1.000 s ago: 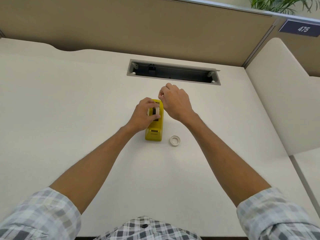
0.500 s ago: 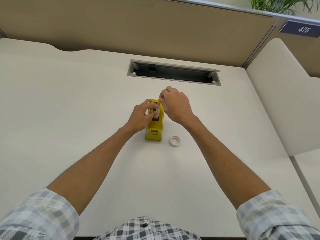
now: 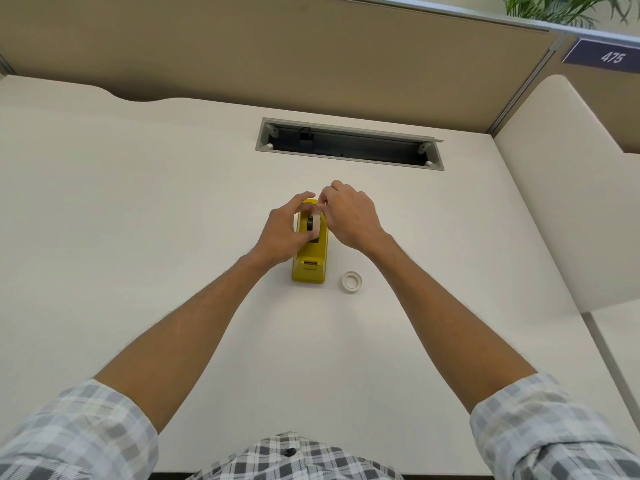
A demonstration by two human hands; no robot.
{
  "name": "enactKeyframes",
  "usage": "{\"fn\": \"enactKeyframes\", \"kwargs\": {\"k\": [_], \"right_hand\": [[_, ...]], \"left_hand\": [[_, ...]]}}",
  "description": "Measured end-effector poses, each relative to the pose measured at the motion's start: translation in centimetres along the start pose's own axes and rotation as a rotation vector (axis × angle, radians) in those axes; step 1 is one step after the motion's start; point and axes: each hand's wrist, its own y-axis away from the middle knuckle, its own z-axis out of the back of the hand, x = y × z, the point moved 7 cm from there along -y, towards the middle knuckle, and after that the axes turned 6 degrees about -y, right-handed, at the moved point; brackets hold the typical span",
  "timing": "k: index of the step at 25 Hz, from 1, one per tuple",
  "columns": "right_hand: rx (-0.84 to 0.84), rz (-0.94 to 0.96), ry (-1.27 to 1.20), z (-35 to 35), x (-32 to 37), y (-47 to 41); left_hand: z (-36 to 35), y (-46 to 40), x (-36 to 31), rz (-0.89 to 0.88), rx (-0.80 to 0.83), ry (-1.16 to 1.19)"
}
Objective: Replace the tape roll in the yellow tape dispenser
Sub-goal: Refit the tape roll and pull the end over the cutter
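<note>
The yellow tape dispenser (image 3: 310, 263) stands on the white desk (image 3: 138, 237), its cutter end toward me. A white tape roll (image 3: 314, 222) on a black hub sits in the dispenser's slot. My left hand (image 3: 282, 232) holds that roll from the left, thumb and fingers around it. My right hand (image 3: 349, 214) is at the far end of the dispenser, fingertips pinched at the top of the roll; what they pinch is hidden. A second small white tape ring (image 3: 351, 281) lies flat on the desk just right of the dispenser.
A grey cable slot (image 3: 349, 146) is cut into the desk behind the dispenser. A tan partition (image 3: 277, 57) rises at the back, and a white side panel (image 3: 571, 188) stands on the right.
My left hand has loosened and shifted up along the roll, fingers now more spread. The right hand has dipped slightly toward the roll. The dispenser and the loose ring stayed put.
</note>
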Motion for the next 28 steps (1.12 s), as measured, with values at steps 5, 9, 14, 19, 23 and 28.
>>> {"fn": "enactKeyframes", "kwargs": {"k": [5, 9, 14, 19, 23, 28], "right_hand": [[0.019, 0.011, 0.025, -0.7, 0.2, 0.1], [0.027, 0.007, 0.019, -0.8, 0.1, 0.2], [0.025, -0.019, -0.013, -0.9, 0.0, 0.2], [-0.001, -0.142, -0.148, -1.1, -1.0, 0.1], [-0.035, -0.195, -0.291, -1.2, -1.6, 0.4], [0.064, -0.168, -0.425, -1.7, -1.7, 1.4]], "left_hand": [[-0.3, -0.3, -0.9, -0.055, 0.019, -0.054], [-0.4, -0.2, -1.1, -0.073, 0.004, -0.075], [-0.6, -0.2, -1.1, -0.109, -0.011, -0.105], [-0.4, -0.5, -0.9, -0.131, -0.044, -0.149], [-0.3, -0.6, -0.8, -0.118, -0.048, -0.159], [-0.1, -0.4, -0.6, -0.108, -0.047, -0.127]]}}
